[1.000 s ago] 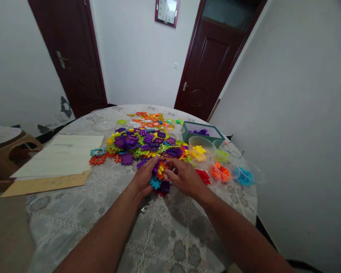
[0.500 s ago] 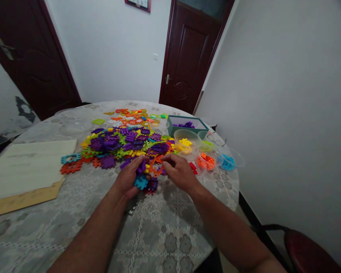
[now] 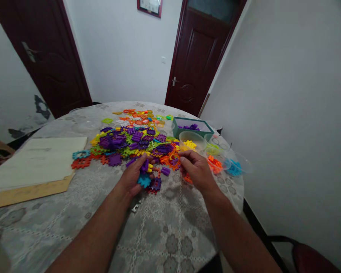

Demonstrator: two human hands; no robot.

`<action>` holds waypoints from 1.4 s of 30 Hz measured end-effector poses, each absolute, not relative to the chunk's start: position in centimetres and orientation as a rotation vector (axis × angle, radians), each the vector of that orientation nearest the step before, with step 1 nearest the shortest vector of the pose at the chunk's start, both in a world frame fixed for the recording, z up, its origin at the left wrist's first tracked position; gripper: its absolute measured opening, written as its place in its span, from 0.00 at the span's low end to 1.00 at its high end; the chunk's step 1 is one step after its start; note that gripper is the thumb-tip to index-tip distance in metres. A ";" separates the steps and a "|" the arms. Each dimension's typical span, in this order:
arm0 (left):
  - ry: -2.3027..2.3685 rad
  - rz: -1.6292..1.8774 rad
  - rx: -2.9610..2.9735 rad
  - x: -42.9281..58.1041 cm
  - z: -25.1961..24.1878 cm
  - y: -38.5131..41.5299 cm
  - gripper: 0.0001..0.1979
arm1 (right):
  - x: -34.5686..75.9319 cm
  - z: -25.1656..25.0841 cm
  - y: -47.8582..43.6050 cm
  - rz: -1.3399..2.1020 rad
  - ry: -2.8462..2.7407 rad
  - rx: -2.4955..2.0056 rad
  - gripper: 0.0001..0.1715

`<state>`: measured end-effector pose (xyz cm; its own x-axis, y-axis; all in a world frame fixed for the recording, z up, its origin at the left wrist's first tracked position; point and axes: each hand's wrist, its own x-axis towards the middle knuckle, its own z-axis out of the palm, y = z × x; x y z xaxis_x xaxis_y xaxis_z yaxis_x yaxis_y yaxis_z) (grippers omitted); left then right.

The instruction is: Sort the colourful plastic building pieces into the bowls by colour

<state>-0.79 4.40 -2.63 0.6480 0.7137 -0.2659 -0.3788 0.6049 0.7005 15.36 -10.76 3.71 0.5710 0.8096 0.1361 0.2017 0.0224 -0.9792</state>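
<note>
Right hand (image 3: 197, 170) has shifted rightward, fingers (image 3: 184, 159) curled inward.

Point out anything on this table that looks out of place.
A small pale piece lies alone on the tablecloth just below the left hand, apart from the heap of interlocking plastic pieces. It looks odd because it seems metallic, not brightly coloured, though it's too small to identify.

Dark red doors (image 3: 197, 57), a wall clock (image 3: 149, 7), pale paper sheets (image 3: 36, 163)
</note>
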 end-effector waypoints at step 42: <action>0.567 0.650 0.758 -0.7 -3.1 4.6 0.13 | 20.1 -3.7 -18.6 -0.410 -1.480 -1.990 0.17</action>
<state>-0.73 4.62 -3.09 0.6671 0.7085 -0.2301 -0.3236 0.5538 0.7672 20.09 -18.57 -3.74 0.3248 0.7476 0.5793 0.9390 -0.1820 -0.2917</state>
